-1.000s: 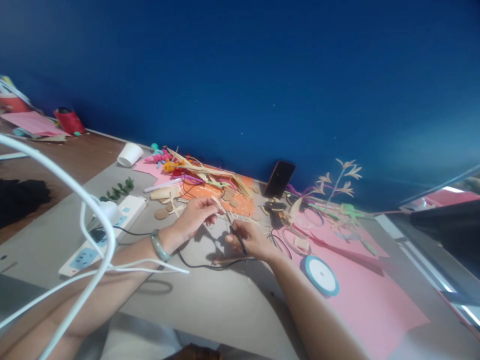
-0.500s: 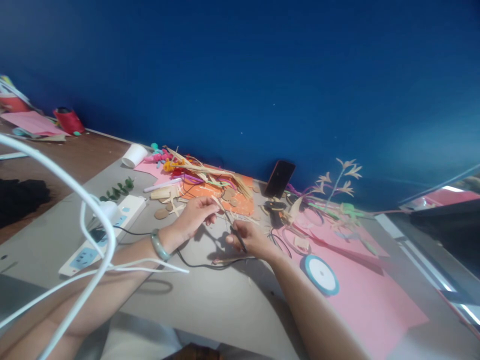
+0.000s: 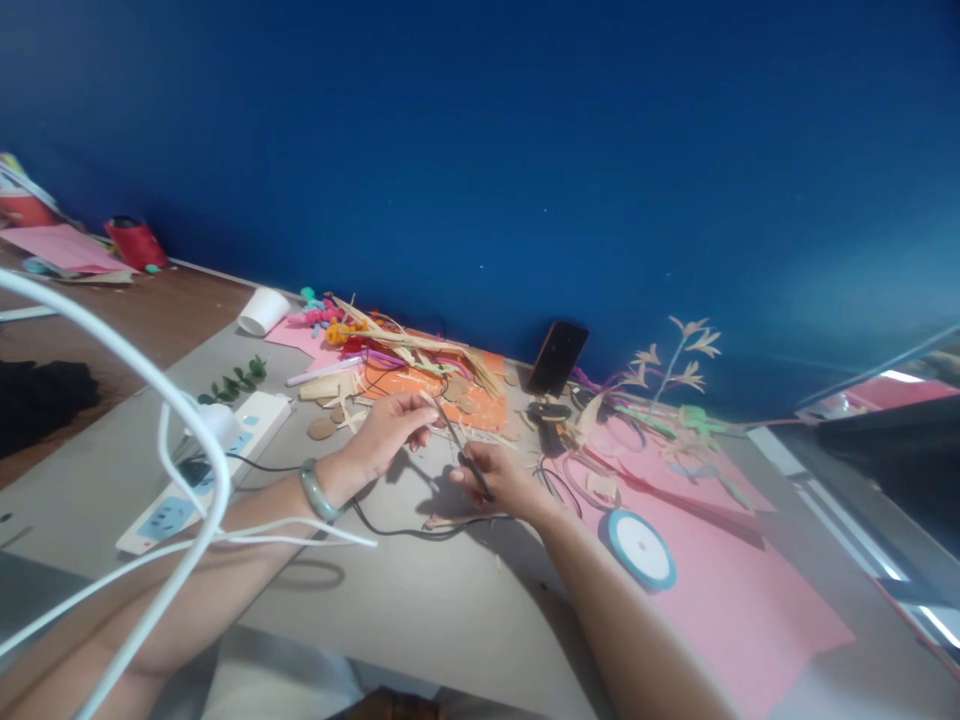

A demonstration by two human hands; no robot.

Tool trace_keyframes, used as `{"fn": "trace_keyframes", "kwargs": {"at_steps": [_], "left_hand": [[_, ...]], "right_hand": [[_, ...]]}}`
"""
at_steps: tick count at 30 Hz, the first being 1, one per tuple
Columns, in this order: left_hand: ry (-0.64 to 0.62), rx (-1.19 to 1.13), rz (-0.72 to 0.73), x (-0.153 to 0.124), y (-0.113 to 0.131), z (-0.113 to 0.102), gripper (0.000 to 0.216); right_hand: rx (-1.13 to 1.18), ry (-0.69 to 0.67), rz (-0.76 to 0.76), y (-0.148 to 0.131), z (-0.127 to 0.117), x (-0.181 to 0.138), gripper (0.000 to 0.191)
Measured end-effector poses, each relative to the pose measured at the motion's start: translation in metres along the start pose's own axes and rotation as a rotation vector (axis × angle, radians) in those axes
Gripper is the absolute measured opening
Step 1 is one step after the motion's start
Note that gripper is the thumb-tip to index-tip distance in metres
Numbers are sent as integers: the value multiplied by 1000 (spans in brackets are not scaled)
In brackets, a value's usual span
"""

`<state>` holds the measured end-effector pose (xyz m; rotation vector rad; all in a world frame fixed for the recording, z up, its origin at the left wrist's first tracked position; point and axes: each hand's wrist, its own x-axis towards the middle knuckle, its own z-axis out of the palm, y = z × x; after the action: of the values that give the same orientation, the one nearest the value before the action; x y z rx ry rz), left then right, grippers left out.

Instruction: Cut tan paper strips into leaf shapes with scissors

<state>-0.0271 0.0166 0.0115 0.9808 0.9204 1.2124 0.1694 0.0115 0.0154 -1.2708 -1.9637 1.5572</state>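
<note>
My right hand (image 3: 496,482) is closed around the dark handles of a pair of scissors (image 3: 452,432), whose blades point up and left toward my other hand. Pinched between the thumb and fingers of my left hand (image 3: 397,428) is a small pale strip (image 3: 428,398), at the blade tips. Whether the blades touch the strip is too small to tell. Behind both hands, pale dried strips (image 3: 420,345) lie heaped on an orange sheet (image 3: 480,412). Round tan discs (image 3: 322,428) rest left of that sheet.
A white power strip (image 3: 206,475) and looping white cable (image 3: 150,370) are at the left. A phone (image 3: 557,358) leans against the blue wall. Pink paper (image 3: 735,600), a ribbon roll (image 3: 641,549) and a pale flower stem (image 3: 670,365) are on the right. A white cup (image 3: 262,312) lies tipped.
The scissors' blades look closer together at the strip than before. Both hands stay nearly in place, and the view has shifted very slightly.
</note>
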Motion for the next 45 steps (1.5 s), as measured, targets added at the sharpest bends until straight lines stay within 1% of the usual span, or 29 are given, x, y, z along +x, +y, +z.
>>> {"fn": "trace_keyframes", "kwargs": {"at_steps": [3, 5, 7, 10, 13, 15, 17, 18, 19, 21, 23, 24, 26, 27, 28, 29, 31, 33, 34, 36, 39, 41, 43, 45], "left_hand": [[0, -1, -2, 0, 1, 0, 14], [9, -5, 1, -1, 1, 0, 15], [25, -14, 10, 0, 1, 0, 15], [33, -12, 30, 0, 1, 0, 15], [28, -3, 40, 0, 1, 0, 15], [37, -11, 32, 0, 1, 0, 15], [50, -10, 12, 0, 1, 0, 14], [54, 3, 4, 0, 1, 0, 13], [53, 28, 3, 0, 1, 0, 12], [48, 137, 37, -1, 2, -1, 9], [55, 328, 132, -3, 2, -1, 5], [62, 445, 191, -4, 2, -2, 3], [70, 699, 290, -6, 1, -3, 4], [62, 830, 318, -7, 0, -4, 6], [49, 960, 328, -8, 0, -5, 8], [33, 1082, 327, -8, -1, -7, 10], [-13, 1286, 313, -8, -1, -10, 14], [-57, 1430, 295, -7, 0, -15, 20], [-73, 1488, 284, -7, 1, -17, 22], [-67, 1589, 257, -6, 4, -22, 24], [21, 1646, 193, -7, 11, -30, 25], [88, 1623, 184, -9, 17, -34, 23], [111, 1606, 196, -11, 22, -34, 21], [96, 1626, 202, -14, 24, -30, 22]], "right_hand": [[-44, 58, 3, 2, 0, 2, 45], [-53, 114, -30, 1, 0, 2, 44], [-32, 137, -79, -1, -1, 2, 44], [-30, 83, -122, -3, -2, 0, 46], [-58, 48, -105, -3, -1, 0, 46], [-19, 32, -86, -2, 0, 0, 45], [31, 61, -80, 0, 2, 2, 44], [50, 119, -85, 0, 2, 2, 43], [62, 209, -96, 0, 2, 3, 43], [68, 448, -120, -1, -1, 4, 42], [58, 680, -133, -2, -7, 5, 39], [49, 773, -135, -2, -10, 5, 37], [32, 903, -144, -1, -17, 5, 33], [18, 932, -154, 1, -20, 6, 32], [-6, 931, -160, 3, -23, 7, 30], [-42, 896, -161, 6, -26, 7, 28], [-140, 745, -134, 12, -30, 9, 21], [-272, 618, -79, 19, -33, 12, 16], [-344, 593, -55, 23, -35, 13, 14], [-473, 594, -26, 28, -37, 14, 13], [-542, 595, -11, 32, -40, 15, 12], [-548, 587, 10, 31, -43, 14, 12], [-560, 560, 50, 29, -48, 11, 12], [-564, 520, 91, 26, -53, 7, 12]]}}
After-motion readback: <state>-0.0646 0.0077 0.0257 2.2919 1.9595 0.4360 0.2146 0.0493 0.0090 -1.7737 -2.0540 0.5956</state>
